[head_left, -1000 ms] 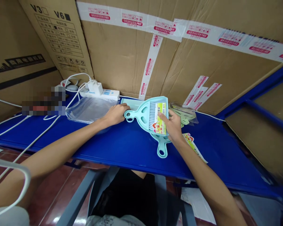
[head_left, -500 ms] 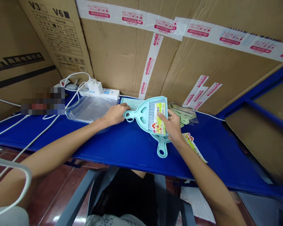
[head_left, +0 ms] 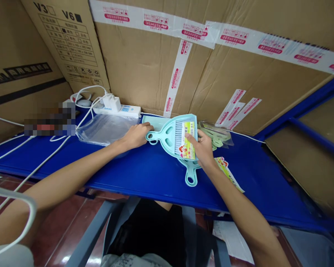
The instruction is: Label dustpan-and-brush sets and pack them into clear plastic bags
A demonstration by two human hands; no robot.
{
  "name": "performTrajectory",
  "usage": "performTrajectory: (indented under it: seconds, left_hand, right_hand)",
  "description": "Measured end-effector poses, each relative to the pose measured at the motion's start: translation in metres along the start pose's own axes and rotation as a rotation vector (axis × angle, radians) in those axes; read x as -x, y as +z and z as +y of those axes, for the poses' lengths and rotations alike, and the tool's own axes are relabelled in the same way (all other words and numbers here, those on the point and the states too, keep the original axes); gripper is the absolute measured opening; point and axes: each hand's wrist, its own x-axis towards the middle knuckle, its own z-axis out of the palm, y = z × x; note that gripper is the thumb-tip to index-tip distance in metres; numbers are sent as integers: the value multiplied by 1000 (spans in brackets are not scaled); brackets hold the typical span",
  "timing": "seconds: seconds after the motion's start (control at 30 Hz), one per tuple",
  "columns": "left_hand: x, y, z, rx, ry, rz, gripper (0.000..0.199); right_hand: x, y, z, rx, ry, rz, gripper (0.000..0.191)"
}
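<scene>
A light-blue dustpan (head_left: 172,133) with a brush (head_left: 179,135) lying in it is held above the blue table, its handle pointing left. My right hand (head_left: 202,146) grips the pan's wide right edge, thumb on a yellow printed card (head_left: 188,142) over the bristles. At the handle end, my left hand (head_left: 139,134) is closed, its fingertips partly hidden against the pan handle; what they pinch is unclear. Beneath lie more light-blue pieces, one with its handle (head_left: 191,177) pointing toward me. Another printed card (head_left: 228,173) lies right of them.
Clear plastic bags (head_left: 105,128) lie at the left, before a white power strip (head_left: 130,110) with cables. Bagged light-green pieces (head_left: 215,135) are behind my right hand. Large cardboard boxes (head_left: 144,66) stand along the back. The blue table's (head_left: 156,178) front edge is near my lap.
</scene>
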Motion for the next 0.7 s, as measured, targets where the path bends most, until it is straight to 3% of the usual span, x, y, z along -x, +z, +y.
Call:
performTrajectory:
  seconds: [0.7]
  left_hand:
    - [0,2,-1,-30,6,4,25]
  right_hand:
    - [-2,-1,3,-1,-9,-6,44]
